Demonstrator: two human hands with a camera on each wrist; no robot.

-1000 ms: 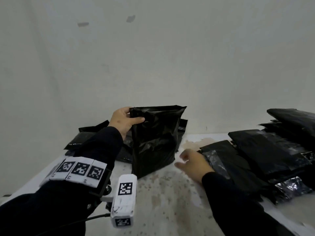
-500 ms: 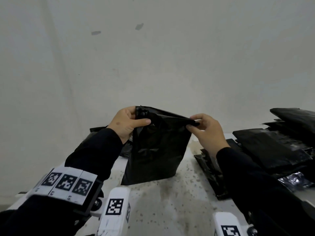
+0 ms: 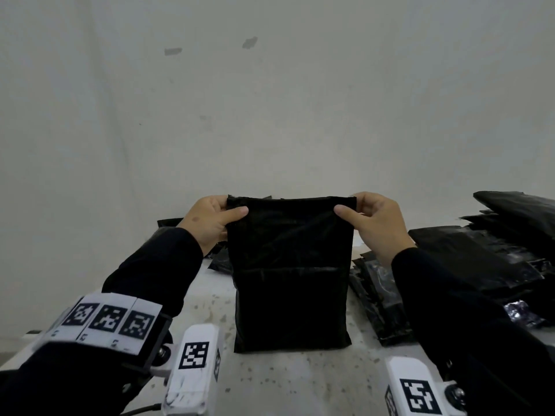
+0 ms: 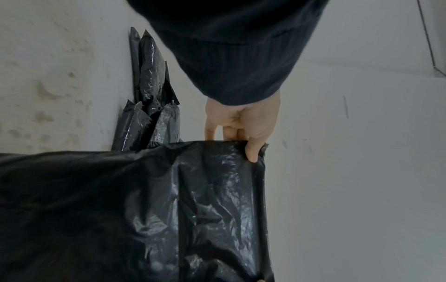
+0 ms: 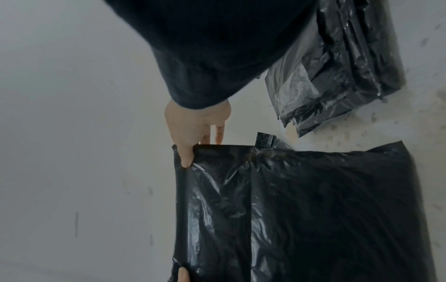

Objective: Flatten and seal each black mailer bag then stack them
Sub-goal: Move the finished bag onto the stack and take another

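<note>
A black mailer bag (image 3: 289, 274) hangs upright in front of me, its bottom edge near the speckled table (image 3: 288, 382). My left hand (image 3: 214, 219) pinches its top left corner, thumb on the near face. My right hand (image 3: 371, 219) pinches the top right corner the same way, so the top edge is stretched flat. The left wrist view shows my left hand (image 4: 241, 126) with its thumb on the bag (image 4: 144, 209). In the right wrist view my right hand (image 5: 195, 129) grips the bag (image 5: 301, 209) at its corner.
A stack of flat black mailer bags (image 3: 480, 259) lies on the table to the right, also seen from the right wrist as a stack (image 5: 337, 66). More loose black bags (image 4: 149, 106) lie behind my left hand by the pale wall (image 3: 270, 100).
My right hand rose from the table and took the bag's top right corner. Both hands then pulled the top edge taut and brought the bag closer, square to me.
</note>
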